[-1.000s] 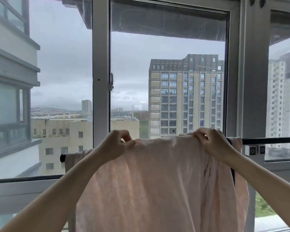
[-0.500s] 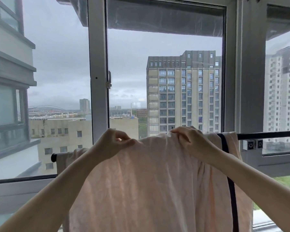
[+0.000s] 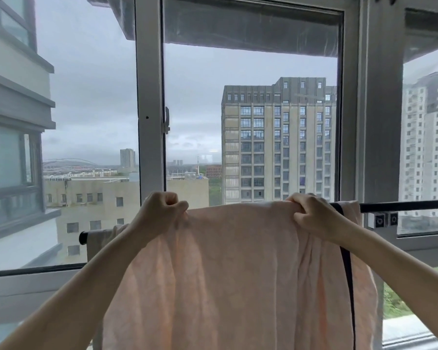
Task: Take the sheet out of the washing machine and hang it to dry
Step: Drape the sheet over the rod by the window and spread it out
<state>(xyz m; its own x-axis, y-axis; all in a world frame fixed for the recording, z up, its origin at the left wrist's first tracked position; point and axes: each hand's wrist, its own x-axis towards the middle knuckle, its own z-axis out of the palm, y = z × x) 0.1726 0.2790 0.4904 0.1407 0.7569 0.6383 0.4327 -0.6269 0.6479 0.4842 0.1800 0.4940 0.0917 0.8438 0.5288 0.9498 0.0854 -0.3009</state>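
Note:
A pale pink sheet (image 3: 238,274) with a dark stripe near its right edge hangs over a black drying rail (image 3: 400,206) that runs across the window. My left hand (image 3: 159,210) is closed on the sheet's top edge at the left. At the right, my right hand (image 3: 311,214) grips the top edge in a fist, just left of the stripe. The cloth is stretched fairly flat between the two hands. The rail's left end (image 3: 82,237) sticks out past the sheet, lower than the right side.
Grey window frames (image 3: 149,122) stand right behind the rail, with a latch (image 3: 166,120) on the middle post. A small bracket (image 3: 383,219) holds the rail at the right. Tall buildings show outside through the glass.
My right hand has slid back to the right along the top edge and my left hand has closed into a tighter fist. The sheet now lies flatter between them.

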